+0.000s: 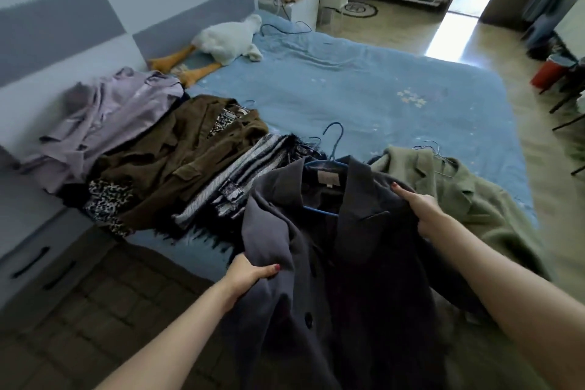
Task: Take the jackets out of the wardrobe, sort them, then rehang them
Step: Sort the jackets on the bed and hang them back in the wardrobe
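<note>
— Around the dark grey coat [316,247]?
— At near bed [348,82] edge, gripped by left hand [250,275] and right hand [421,209], fingers curled into cloth. Left: striped jacket [234,180], brown jacket [177,152], lilac jacket [107,117]. Right: green coat [468,199], partly covered.
— Hidden?
— Blue hanger [329,152] mostly inside collar.

Both forearms are bare from the lower edge of the view up to the wrists, with no sleeve, watch or bracelet showing on either. The left hand [250,274] has a dark red painted nail on its thumb. The right hand [422,210] shows the same dark red polish on one fingertip; its other nails are hidden, and no rings show on either hand.
</note>
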